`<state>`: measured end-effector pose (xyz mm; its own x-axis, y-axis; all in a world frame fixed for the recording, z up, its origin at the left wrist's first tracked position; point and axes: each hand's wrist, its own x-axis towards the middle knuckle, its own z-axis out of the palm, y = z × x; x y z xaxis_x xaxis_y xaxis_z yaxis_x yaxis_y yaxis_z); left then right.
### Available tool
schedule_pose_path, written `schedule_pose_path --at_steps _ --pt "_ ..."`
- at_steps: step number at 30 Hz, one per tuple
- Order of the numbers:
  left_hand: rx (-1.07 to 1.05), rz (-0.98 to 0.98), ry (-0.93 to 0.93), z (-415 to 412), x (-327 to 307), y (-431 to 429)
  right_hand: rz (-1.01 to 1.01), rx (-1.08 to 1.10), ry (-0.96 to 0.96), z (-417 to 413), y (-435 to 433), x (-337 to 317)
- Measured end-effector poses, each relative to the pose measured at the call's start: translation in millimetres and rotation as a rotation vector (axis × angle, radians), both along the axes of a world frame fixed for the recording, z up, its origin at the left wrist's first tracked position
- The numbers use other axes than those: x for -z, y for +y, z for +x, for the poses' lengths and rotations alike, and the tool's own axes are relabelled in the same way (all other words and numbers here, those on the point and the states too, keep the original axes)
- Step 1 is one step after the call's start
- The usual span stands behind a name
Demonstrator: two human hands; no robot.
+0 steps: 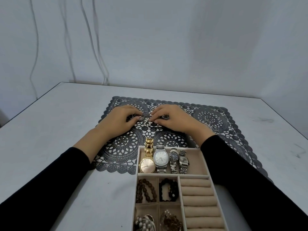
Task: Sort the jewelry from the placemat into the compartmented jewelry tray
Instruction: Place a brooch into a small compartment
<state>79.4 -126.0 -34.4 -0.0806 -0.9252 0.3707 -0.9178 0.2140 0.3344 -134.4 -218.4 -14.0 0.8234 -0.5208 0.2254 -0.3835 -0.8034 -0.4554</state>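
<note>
- white worktop (58,122) against a pale wall; thin cables (35,47) hang down the wall at left.
- dark openwork lace-pattern placemat (123,147) lies flat mid-worktop; its near edge runs under the tray.
- beige compartmented jewelry tray (138,160) sits at the near side, overlapping the placemat's near edge.
- far, wide compartment: round gold watch with a pale pink dial (147,165), its band sticking out over the far wall. beside it a silver watch with a white square dial (161,158), then two smaller silver watches (173,155).
- middle row: brown bead bracelet (145,190) in the left cell, black bead bracelet (168,190) in the next. beige ring rolls (198,192) fill the right-hand column.
- near cells: pale bangles and brownish beads, too blurred to name.
- left hand (116,120) rests on the placemat, fingers curled down onto small silver rings (145,113) and a striped fan-shaped piece. grip: cannot tell whether it is clamped on any of them.
- right hand (175,120) is just opposite, fingertips nearly meeting the left's. grip: pinched together on a short white pearl strand (147,121) that lies on the placemat between the two hands.
- thin silver hoops (209,121) lie loose on the placemat, right of the right wrist.
- both forearms are in black sleeves.
</note>
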Motion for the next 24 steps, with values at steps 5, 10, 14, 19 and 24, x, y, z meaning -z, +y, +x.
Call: schedule_pose_path --at_steps 5,10,14,19,24 --pt "-0.008 -0.037 0.036 -0.3 1.6 -0.3 -0.009 -0.017 0.018 2.4 -0.7 1.5" --pt "0.008 -0.079 0.137 -0.2 -3.4 1.7 -0.01 -0.025 0.015 1.6 -0.8 0.7" --pt "-0.006 -0.062 0.224 -1.9 -8.6 2.6 0.056 0.042 -0.076 0.0 2.8 -4.5" --pt "-0.064 -0.081 0.347 -4.4 -11.8 3.8 0.177 0.127 -0.271 -1.9 10.5 -15.9" --pt "-0.096 -0.108 0.47 -13.2 -17.9 5.9 0.24 0.189 -0.389 -4.0 12.3 -26.2"
